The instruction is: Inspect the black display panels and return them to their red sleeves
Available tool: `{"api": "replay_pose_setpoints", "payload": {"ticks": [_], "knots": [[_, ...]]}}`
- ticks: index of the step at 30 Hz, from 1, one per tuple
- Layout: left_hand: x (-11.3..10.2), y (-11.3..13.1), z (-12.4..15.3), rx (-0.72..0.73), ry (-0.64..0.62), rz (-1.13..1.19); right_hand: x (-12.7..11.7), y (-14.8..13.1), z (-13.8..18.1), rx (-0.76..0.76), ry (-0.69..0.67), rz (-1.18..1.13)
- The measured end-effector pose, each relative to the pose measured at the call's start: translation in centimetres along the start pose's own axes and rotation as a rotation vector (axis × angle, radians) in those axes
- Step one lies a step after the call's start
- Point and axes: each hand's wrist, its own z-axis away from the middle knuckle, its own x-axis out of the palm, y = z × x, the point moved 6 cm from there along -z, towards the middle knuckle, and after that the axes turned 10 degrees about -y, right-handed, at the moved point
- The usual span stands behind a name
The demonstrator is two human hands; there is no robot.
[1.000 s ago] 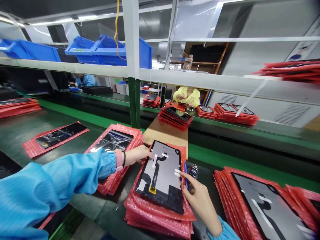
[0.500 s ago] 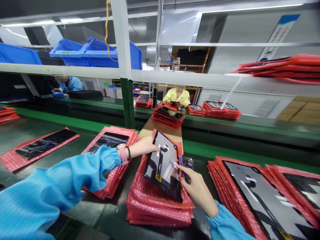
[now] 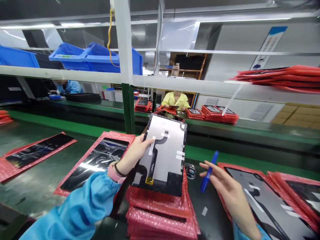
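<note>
My left hand [image 3: 133, 151] grips the left edge of a tablet screen panel [image 3: 170, 146], thumb on its grey back. The panel is raised and tilted, its ribbon cable and white tape strips facing me. Below it lies a stack of red bubble-wrap sleeves [image 3: 162, 223]. To the right, my right hand [image 3: 225, 181] is apart from the panel and holds a blue pen [image 3: 209, 171] between its fingers. A small metal object [image 3: 191, 171] lies on the bench between the panel and the pen; its kind is unclear.
Left of the panel, a dark glossy screen [image 3: 96, 163] lies on red sleeves. More panels on red sleeves [image 3: 255, 193] stand at right. A white post [image 3: 125, 43] and a shelf rail [image 3: 200, 81] cross ahead. A person in yellow [image 3: 176, 100] sits opposite.
The panel has come up off the sleeve stack, held by my left hand and turned more upright. My right hand has moved away from it to the right with the blue pen.
</note>
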Motion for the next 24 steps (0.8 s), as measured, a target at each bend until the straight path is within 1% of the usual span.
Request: {"api": "replay_pose_setpoints", "payload": {"ticks": [2,4,6,8,10,11,13,15,16,18,20,22,24], "knots": [[-0.3,1.6,-0.2,0.062,0.03,0.012,-0.8,-1.8,-0.2,-0.106,-0.014,-0.195],[-0.4,3.1,-0.7,0.128,0.046,0.051,-1.1,-3.5,-0.5,-0.204,0.006,-0.321],[-0.2,4.3,-1.2,0.197,0.026,0.126,-1.0,-4.6,-0.9,-0.26,0.092,-0.345],[-0.1,5.0,-1.7,0.255,-0.001,0.184,-0.3,-5.4,-1.4,-0.318,0.16,-0.346],[-0.2,5.2,-1.8,0.278,0.002,0.191,1.3,-5.7,-2.2,-0.352,0.142,-0.368],[-0.4,5.0,-1.9,0.277,0.016,0.188,2.3,-5.6,-2.8,-0.347,0.102,-0.386],[-0.6,4.4,-1.8,0.26,0.038,0.183,4.2,-5.1,-4.0,-0.29,0.024,-0.415],[-0.9,3.5,-1.7,0.236,0.054,0.169,5.5,-4.5,-5.1,-0.24,0.001,-0.412],[-1.0,3.0,-1.6,0.221,0.062,0.162,5.9,-4.3,-5.5,-0.239,0.005,-0.395],[-1.3,1.9,-1.5,0.173,0.078,0.164,6.6,-4.2,-6.1,-0.272,-0.002,-0.314],[-1.5,0.7,-1.3,0.122,0.103,0.189,7.3,-4.1,-6.4,-0.311,-0.026,-0.175],[-1.6,-0.2,-1.1,0.094,0.139,0.219,7.8,-4.2,-6.2,-0.366,0.012,-0.024],[-1.7,-0.7,-0.8,0.086,0.174,0.241,7.9,-4.3,-5.7,-0.409,0.106,0.075]]}}
